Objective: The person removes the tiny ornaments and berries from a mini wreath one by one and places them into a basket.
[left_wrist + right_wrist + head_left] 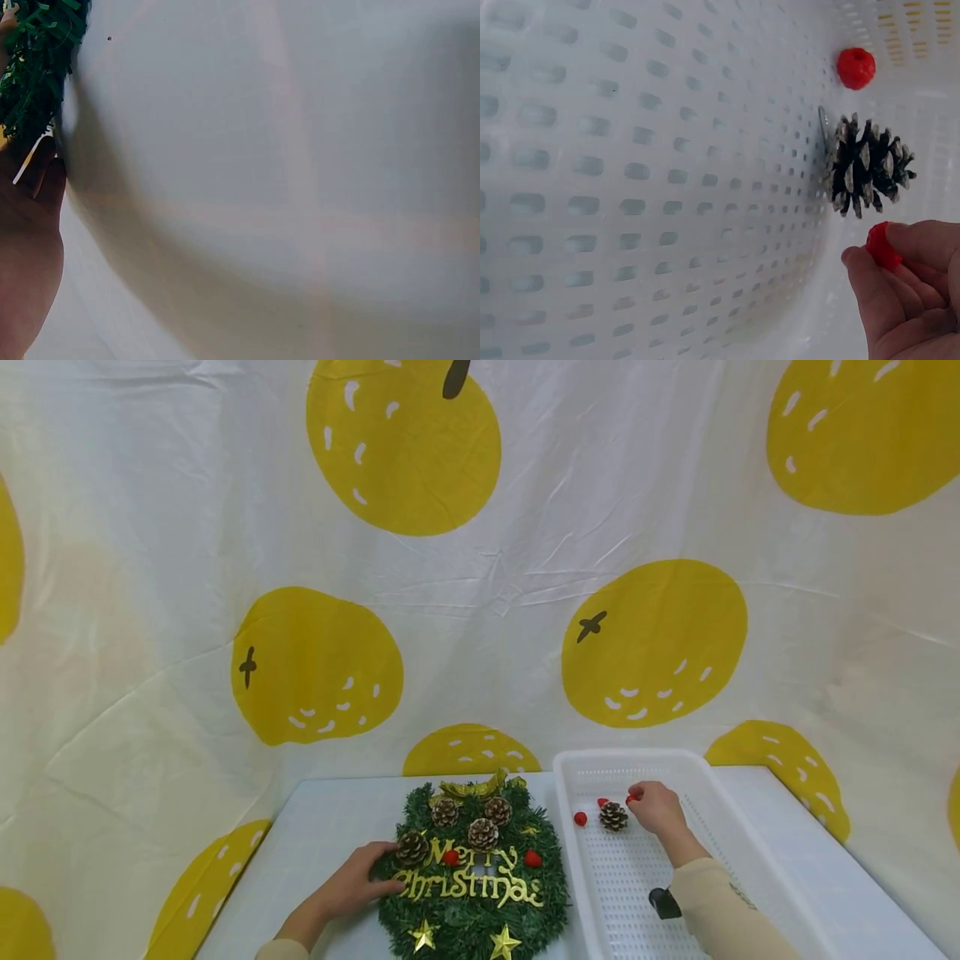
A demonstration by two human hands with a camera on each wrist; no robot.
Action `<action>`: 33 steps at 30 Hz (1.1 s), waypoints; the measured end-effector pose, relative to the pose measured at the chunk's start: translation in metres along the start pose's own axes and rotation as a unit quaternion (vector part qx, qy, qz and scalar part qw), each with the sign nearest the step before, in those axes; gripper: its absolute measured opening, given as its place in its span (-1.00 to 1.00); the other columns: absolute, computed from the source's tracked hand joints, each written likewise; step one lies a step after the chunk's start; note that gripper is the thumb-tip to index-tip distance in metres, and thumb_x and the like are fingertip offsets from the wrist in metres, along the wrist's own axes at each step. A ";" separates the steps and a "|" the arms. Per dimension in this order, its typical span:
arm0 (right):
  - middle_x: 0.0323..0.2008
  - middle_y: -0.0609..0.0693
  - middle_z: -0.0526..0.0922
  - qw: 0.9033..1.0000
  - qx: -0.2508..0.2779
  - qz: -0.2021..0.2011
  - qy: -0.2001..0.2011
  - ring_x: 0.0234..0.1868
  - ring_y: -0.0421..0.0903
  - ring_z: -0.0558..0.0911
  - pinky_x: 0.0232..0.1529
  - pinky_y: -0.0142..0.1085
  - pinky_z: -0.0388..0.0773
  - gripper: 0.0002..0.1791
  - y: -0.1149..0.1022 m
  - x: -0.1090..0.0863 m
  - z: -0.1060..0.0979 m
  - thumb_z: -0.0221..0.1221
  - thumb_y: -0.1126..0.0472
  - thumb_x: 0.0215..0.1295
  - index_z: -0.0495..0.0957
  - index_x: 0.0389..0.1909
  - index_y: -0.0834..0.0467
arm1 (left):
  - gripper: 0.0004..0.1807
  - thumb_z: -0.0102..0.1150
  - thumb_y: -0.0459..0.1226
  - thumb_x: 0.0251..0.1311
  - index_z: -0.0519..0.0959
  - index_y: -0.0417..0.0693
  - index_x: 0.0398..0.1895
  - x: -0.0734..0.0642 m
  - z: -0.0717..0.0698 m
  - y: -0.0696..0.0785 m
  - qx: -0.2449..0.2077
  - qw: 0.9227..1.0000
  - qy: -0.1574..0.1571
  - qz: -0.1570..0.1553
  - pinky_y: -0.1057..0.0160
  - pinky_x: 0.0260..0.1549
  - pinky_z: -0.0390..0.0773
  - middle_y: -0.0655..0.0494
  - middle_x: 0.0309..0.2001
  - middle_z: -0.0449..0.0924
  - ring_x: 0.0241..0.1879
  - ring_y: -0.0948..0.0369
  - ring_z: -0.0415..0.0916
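A green Christmas wreath (468, 914) lies flat, bearing gold "Merry Christmas" lettering (468, 887), pine cones (483, 835), red berries (532, 858), gold stars (506, 942) and a gold bow (480, 787). At its left edge rests my left hand (351, 881), its thumb by the lettering and its fingers beside a pine cone (412, 849). Over the white basket (622, 893), my right hand (658, 810) pinches a red berry (885, 245) between thumb and fingers. Close to those fingertips is a loose pine cone (866, 166); another red berry (856, 68) lies beyond it.
The perforated basket stands right of the wreath on a white table (330, 810), its rim close to the greenery. Behind the table hangs a pale curtain (480, 635) printed with yellow fruit. A black strap piece (664, 903) sits at my right sleeve.
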State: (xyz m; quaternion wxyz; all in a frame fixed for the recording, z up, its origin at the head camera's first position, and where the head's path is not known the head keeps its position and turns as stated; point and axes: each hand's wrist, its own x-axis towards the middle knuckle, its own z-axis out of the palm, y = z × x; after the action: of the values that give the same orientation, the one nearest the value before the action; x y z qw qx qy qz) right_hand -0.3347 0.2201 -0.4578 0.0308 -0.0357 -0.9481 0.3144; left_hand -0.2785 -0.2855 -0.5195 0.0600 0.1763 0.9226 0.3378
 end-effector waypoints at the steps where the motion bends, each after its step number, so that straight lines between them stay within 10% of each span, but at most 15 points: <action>1: -0.15 0.36 0.62 1.000 -0.002 0.000 -0.001 -0.16 0.21 0.59 -0.10 0.04 0.58 -0.68 0.000 0.000 0.000 0.17 0.37 0.23 0.54 -0.04 0.49 | -0.21 0.33 0.07 0.14 0.39 -0.29 0.28 0.000 0.000 0.000 -0.001 1.000 0.000 0.000 -0.34 0.21 0.23 -0.29 0.25 0.38 0.27 -0.30 0.25; 33: -0.14 0.36 0.62 1.000 -0.015 -0.006 -0.004 -0.14 0.22 0.59 -0.08 0.05 0.58 -0.69 0.005 0.000 -0.002 0.13 0.37 0.25 0.54 -0.05 0.50 | -0.22 0.33 0.06 0.15 0.39 -0.30 0.27 0.000 0.001 0.001 -0.006 1.000 -0.002 0.006 -0.34 0.20 0.24 -0.29 0.24 0.38 0.26 -0.30 0.26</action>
State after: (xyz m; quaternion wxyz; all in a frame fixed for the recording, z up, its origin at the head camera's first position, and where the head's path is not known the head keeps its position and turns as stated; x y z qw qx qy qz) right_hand -0.3346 0.2254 -0.4595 0.0290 -0.0290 -0.9529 0.3006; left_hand -0.2778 -0.2843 -0.5198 0.0605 0.1822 0.9194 0.3433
